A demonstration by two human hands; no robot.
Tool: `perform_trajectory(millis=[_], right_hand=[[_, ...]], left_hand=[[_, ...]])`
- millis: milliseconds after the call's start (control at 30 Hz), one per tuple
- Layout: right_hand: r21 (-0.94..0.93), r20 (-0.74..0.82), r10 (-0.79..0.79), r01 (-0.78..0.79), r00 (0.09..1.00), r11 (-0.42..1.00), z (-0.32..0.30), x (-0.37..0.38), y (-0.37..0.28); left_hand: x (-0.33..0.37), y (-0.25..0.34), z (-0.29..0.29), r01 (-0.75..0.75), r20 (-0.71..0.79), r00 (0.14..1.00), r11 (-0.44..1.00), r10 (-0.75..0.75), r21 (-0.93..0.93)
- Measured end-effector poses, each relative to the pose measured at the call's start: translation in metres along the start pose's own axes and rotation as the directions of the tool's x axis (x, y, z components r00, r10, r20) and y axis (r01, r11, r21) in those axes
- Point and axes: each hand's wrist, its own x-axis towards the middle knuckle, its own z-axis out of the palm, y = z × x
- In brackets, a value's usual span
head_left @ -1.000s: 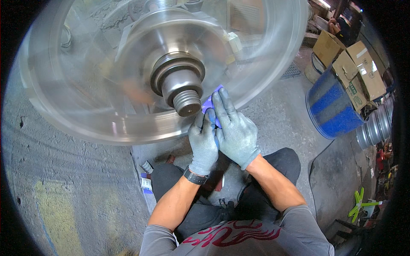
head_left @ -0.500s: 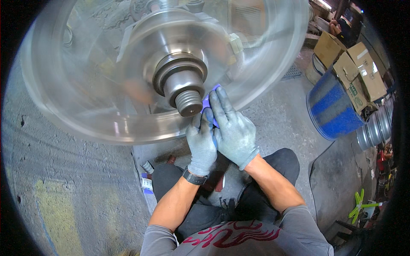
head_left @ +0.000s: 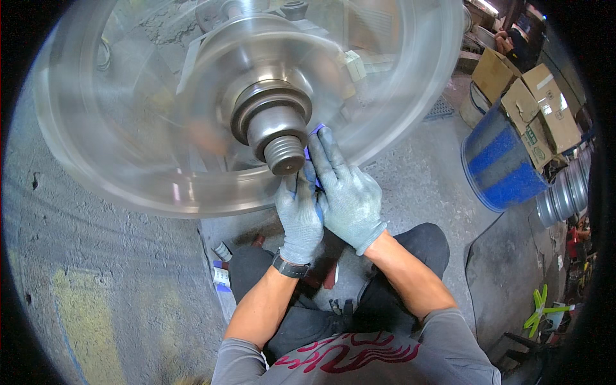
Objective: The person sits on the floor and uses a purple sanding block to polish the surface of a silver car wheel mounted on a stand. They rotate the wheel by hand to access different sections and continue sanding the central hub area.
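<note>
A large metal wheel (head_left: 186,200), blurred by spinning, is mounted on a shaft with a threaded end (head_left: 284,154). Both my hands wear grey work gloves and meet just right of that threaded end. My right hand (head_left: 351,202) presses a thin purple sheet (head_left: 317,129), perhaps sandpaper, against the wheel with long, close fingers. Beside it my left hand (head_left: 300,221) is closed at the sheet's lower part, its fingertips partly behind the shaft end. Most of the sheet is hidden under my fingers.
At the right a blue drum (head_left: 504,163) carries open cardboard boxes (head_left: 545,106), with stacked metal rims (head_left: 564,192) beside it. A lime-green star-shaped thing (head_left: 540,309) is at the lower right. A white and purple packet (head_left: 221,277) lies by my left knee.
Both hands have shifted slightly up and to the left, sliding the purple sheet a little further in along the wheel. The wheel is blurred in both frames.
</note>
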Motion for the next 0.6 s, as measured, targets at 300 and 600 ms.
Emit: perform_trajectory(millis=[300,600], right_hand=[[-0.029,0.005,0.000,0.001,1.000,1.000,0.003,-0.005,0.004],[-0.032,0.032,0.022,-0.021,0.999,0.999,-0.005,-0.006,0.004]], left_hand=[[-0.001,-0.005,0.000,0.061,0.001,0.998,0.997,-0.061,0.047],[-0.002,-0.005,0.003,0.178,0.038,0.983,0.984,-0.177,-0.014]])
